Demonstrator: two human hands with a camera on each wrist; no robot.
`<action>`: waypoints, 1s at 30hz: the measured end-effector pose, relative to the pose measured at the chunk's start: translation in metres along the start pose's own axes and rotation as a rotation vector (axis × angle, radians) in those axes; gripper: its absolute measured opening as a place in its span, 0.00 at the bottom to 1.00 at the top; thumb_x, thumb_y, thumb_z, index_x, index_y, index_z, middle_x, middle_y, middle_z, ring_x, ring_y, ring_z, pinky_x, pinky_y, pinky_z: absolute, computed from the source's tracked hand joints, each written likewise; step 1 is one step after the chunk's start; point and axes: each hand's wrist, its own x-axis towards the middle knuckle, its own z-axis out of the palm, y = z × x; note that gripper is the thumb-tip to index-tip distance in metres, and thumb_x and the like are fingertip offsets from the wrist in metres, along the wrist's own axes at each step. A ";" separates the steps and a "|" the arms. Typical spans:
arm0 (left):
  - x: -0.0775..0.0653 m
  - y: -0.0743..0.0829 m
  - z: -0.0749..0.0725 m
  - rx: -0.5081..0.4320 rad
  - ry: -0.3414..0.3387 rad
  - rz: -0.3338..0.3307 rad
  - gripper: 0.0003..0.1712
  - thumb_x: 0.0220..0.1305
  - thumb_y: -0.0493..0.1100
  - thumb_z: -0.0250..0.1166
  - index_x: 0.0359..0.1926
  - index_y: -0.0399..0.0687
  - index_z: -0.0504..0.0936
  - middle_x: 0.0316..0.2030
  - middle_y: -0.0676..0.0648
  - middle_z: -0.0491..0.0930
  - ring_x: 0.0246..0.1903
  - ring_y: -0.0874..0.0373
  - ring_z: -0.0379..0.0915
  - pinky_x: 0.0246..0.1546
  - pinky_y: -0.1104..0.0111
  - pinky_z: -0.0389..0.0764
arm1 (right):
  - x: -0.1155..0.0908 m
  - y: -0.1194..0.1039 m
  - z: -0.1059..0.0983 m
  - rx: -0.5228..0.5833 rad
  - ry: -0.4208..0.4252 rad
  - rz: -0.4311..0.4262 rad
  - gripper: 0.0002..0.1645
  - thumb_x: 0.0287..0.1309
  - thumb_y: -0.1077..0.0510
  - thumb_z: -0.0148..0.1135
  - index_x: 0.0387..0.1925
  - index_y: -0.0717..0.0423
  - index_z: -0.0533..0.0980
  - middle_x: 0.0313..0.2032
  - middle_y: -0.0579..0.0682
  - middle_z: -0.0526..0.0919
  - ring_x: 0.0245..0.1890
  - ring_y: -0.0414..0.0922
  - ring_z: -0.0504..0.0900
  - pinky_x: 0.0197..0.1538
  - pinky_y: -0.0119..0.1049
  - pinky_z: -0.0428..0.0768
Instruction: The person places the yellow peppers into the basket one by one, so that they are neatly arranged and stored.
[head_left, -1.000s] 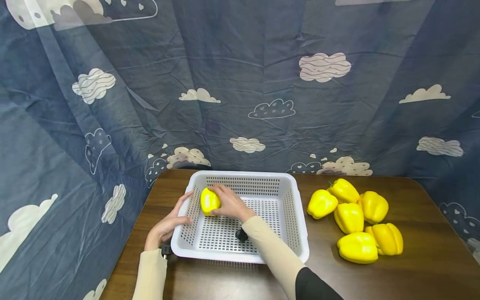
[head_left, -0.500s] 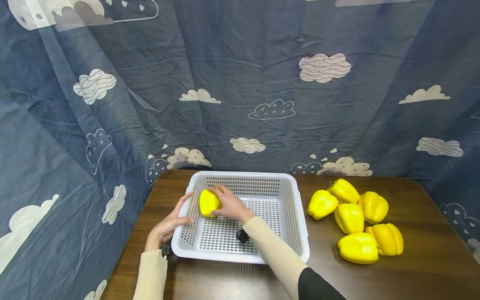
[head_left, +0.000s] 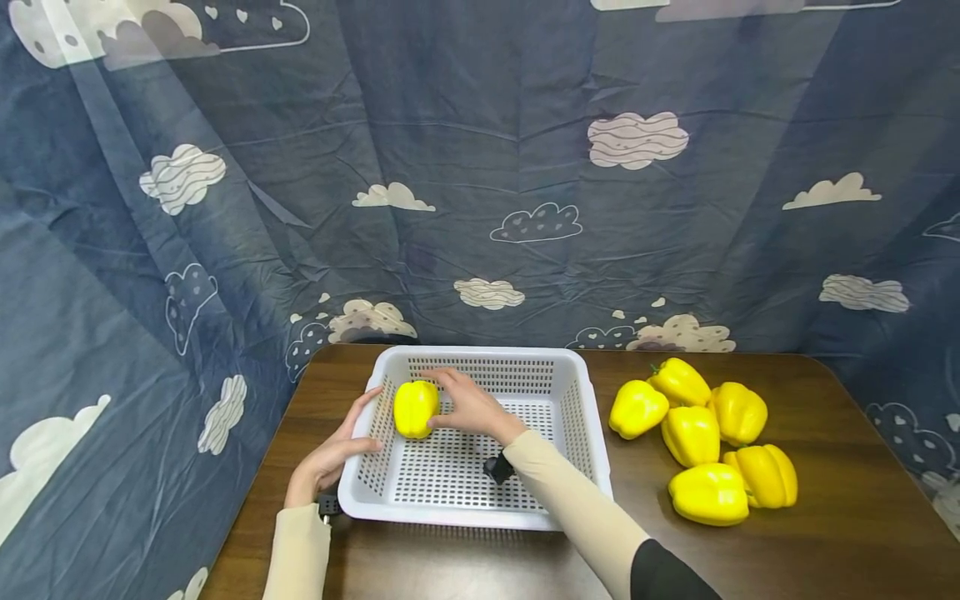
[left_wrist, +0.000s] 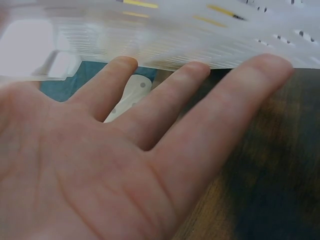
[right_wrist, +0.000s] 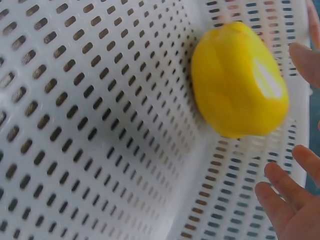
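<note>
A yellow bell pepper [head_left: 415,410] stands inside the white perforated plastic basket [head_left: 450,520], close to its left wall. My right hand [head_left: 477,408] hovers just right of this pepper, thumb and fingers spread. In the right wrist view a gap shows between the pepper [right_wrist: 237,82] and the fingers [right_wrist: 282,200]. At the basket's left side my left hand [head_left: 333,457] holds the rim, thumb over the inside and fingers along the outside. The left wrist view shows those fingers [left_wrist: 170,100] stretched out with their tips at the outer wall; the thumb is out of sight there.
Several more yellow bell peppers [head_left: 690,435] lie grouped on the brown wooden table [head_left: 847,533] to the right of the basket. A dark blue curtain with cloud prints [head_left: 540,275] hangs behind the table and along its left side.
My right hand has let go of the bell pepper and drawn back slightly to the right, its fingers widening. The pepper stays by the left wall. My left hand keeps its place on the rim.
</note>
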 end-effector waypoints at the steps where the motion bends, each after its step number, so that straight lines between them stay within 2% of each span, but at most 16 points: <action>1: 0.000 0.000 0.000 0.001 0.001 0.000 0.51 0.58 0.30 0.56 0.74 0.64 0.39 0.70 0.33 0.39 0.58 0.30 0.58 0.45 0.44 0.73 | -0.002 0.000 -0.002 0.009 0.001 -0.002 0.48 0.48 0.50 0.73 0.69 0.48 0.62 0.66 0.52 0.64 0.65 0.50 0.63 0.62 0.49 0.65; 9: -0.001 0.000 0.000 0.009 0.007 -0.002 0.51 0.58 0.30 0.56 0.74 0.64 0.38 0.71 0.34 0.38 0.59 0.29 0.57 0.45 0.43 0.72 | -0.019 0.002 -0.024 0.040 0.031 -0.037 0.48 0.49 0.50 0.73 0.70 0.49 0.61 0.67 0.54 0.63 0.66 0.52 0.61 0.63 0.51 0.63; 19: -0.002 -0.001 -0.001 -0.002 -0.002 -0.005 0.51 0.59 0.31 0.56 0.74 0.65 0.38 0.70 0.33 0.38 0.58 0.30 0.57 0.45 0.43 0.73 | -0.040 0.008 -0.046 0.066 0.073 -0.081 0.47 0.50 0.52 0.72 0.69 0.51 0.61 0.66 0.53 0.64 0.65 0.51 0.62 0.63 0.49 0.63; 30: -0.001 -0.001 -0.001 -0.016 -0.004 0.004 0.51 0.59 0.31 0.56 0.73 0.67 0.39 0.70 0.33 0.39 0.58 0.31 0.58 0.45 0.43 0.73 | -0.064 0.016 -0.068 0.057 0.108 -0.063 0.47 0.50 0.50 0.72 0.69 0.49 0.61 0.66 0.51 0.64 0.65 0.51 0.63 0.62 0.51 0.64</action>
